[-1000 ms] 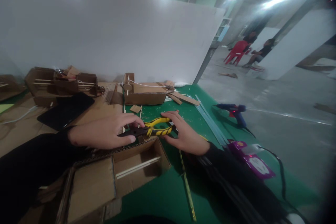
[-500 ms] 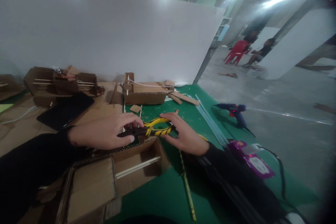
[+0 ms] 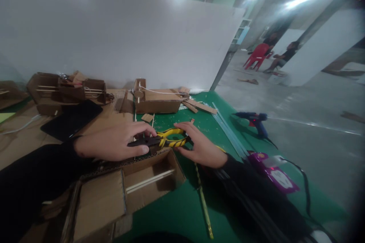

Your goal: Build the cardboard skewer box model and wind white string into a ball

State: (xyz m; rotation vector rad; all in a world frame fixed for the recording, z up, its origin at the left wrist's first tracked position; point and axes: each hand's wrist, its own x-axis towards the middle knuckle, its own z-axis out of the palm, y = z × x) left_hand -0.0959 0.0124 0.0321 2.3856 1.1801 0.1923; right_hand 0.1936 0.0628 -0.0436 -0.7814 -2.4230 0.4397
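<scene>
Left hand (image 3: 114, 142), right hand (image 3: 203, 147), holding one pair of pliers (image 3: 162, 140), one glue gun (image 3: 255, 119)

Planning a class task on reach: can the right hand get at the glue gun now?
Probably yes: only low, clear sticks show between the right hand and the glue gun. That hand is on the pliers, though, so it would likely need to let go first.

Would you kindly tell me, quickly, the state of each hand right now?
Left hand: closed on the pliers, holding them near their dark nose.
Right hand: closed on the pliers, holding the ends of their yellow handles.
</scene>
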